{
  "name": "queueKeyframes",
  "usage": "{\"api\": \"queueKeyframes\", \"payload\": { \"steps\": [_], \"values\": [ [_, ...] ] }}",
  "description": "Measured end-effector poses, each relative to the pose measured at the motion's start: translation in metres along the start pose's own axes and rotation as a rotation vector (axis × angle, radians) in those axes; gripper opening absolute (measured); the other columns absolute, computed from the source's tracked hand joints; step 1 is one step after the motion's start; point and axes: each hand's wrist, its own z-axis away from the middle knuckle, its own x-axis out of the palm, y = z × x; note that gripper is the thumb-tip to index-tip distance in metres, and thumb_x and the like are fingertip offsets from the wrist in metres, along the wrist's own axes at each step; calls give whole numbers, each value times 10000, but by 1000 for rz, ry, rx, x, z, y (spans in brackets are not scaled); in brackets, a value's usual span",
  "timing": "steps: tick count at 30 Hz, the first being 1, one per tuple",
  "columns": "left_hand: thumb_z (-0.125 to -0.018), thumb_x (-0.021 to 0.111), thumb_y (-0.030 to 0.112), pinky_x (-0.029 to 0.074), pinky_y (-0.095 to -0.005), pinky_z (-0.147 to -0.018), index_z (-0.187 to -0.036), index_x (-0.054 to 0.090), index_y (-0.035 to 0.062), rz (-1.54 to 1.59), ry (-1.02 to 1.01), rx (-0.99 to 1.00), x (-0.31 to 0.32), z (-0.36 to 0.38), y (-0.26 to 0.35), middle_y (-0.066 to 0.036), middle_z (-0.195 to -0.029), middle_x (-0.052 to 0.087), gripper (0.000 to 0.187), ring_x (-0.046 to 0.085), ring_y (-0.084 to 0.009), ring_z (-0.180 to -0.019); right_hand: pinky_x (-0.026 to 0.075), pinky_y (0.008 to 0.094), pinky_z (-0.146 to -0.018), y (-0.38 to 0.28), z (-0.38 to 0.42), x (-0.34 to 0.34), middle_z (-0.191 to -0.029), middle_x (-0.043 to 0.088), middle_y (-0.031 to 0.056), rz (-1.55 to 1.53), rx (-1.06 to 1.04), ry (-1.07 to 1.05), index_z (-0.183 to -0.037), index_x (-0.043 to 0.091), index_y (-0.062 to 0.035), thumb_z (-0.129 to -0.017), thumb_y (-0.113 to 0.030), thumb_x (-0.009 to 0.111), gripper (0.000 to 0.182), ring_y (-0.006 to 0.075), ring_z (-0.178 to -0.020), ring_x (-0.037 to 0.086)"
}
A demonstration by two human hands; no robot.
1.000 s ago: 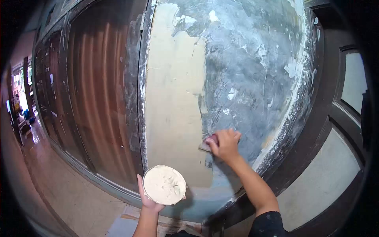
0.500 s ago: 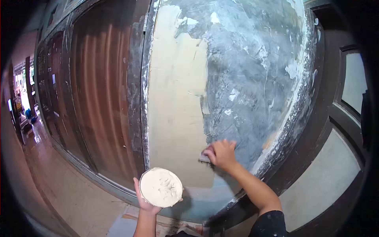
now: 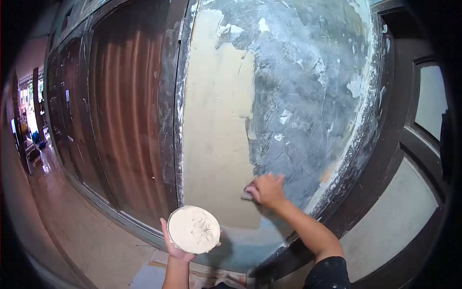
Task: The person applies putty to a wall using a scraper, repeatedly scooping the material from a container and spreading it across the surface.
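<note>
My left hand [image 3: 177, 249] supports a round bowl of cream-coloured putty [image 3: 194, 229] from below, its thumb up along the left side. The putty's surface is lumpy and scooped on the right. Against the wall, my right hand [image 3: 269, 189] is closed on a small putty knife [image 3: 247, 195], whose short blade lies at the edge of the coated area. A smooth cream putty layer [image 3: 216, 130] covers the left strip of the wall. To its right the wall [image 3: 298, 106] is rough grey-blue with white patches.
Left of the wall stands a dark wooden frame [image 3: 168, 96] with a reddish-brown curtain [image 3: 127, 111] behind glass. A dark door with pale panels [image 3: 399, 216] is on the right. Papers [image 3: 154, 274] lie on the floor [image 3: 91, 212] below.
My right hand has shifted very slightly left along the putty's edge with the knife. The bowl in my left hand has moved a little left in view.
</note>
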Motion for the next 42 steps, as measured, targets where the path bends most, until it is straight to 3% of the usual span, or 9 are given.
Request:
{"api": "queueKeyframes", "payload": {
  "steps": [4,8,14,18,24,30,36,39,42],
  "values": [
    [-871,323,978,470,-873,-927,-1616,404,128,-210,-17,0,7,-1,1,-297,-1565,479,1132,522,-649,-1315,346,536,-831,20,-27,-2,-946,635,24,8,2,1,-1010,697,-196,-955,-506,699,314,269,-954,580],
    [-878,317,973,477,-865,-926,-1618,396,125,-124,19,5,0,-3,-4,-310,-1548,491,1128,516,-655,-1317,326,511,-852,51,-78,-45,-1022,693,46,15,328,464,-1072,709,-118,-923,-473,763,389,303,-955,585],
    [-906,314,949,467,-880,-910,-1596,437,123,-254,-4,22,-5,8,-3,-249,-1560,515,1083,567,-634,-1271,321,500,-841,6,17,9,-953,651,26,-55,-26,-54,-1012,690,-162,-922,-513,741,366,278,-960,575],
    [-859,332,989,501,-843,-914,-1630,384,119,-144,12,26,-2,7,-4,-343,-1563,454,1164,506,-698,-1294,326,496,-836,19,-5,7,-934,632,29,63,-147,-40,-1018,696,-160,-918,-526,739,382,275,-967,570],
    [-859,341,987,494,-851,-909,-1628,383,108,-81,14,-2,5,11,-7,-338,-1557,465,1169,506,-698,-1292,347,513,-860,38,-50,-31,-952,635,30,27,317,439,-1025,690,-147,-926,-518,732,386,268,-959,571],
    [-866,333,983,486,-864,-912,-1638,374,125,-165,-21,52,-3,15,-8,-323,-1579,450,1155,494,-711,-1297,357,530,-874,17,2,8,-987,660,9,64,-226,-67,-1015,687,-179,-928,-507,735,343,258,-961,571],
    [-868,326,983,489,-864,-907,-1642,374,150,-35,-27,36,10,5,-17,-320,-1592,432,1138,492,-717,-1293,347,532,-875,54,-82,-48,-1011,672,25,44,316,546,-1017,690,-178,-929,-494,742,332,271,-943,592],
    [-897,328,954,443,-897,-917,-1618,416,163,-228,-16,78,18,-1,-19,-252,-1606,461,1074,514,-650,-1319,335,510,-874,31,-37,-24,-940,622,20,6,11,71,-1028,697,-189,-927,-504,731,333,250,-953,586],
    [-902,329,949,446,-898,-909,-1609,424,145,-191,-61,57,16,-9,-23,-251,-1585,486,1075,525,-654,-1303,341,510,-841,27,-10,10,-887,568,-12,139,-387,112,-978,674,-222,-924,-526,715,312,232,-930,571]
  ]
}}
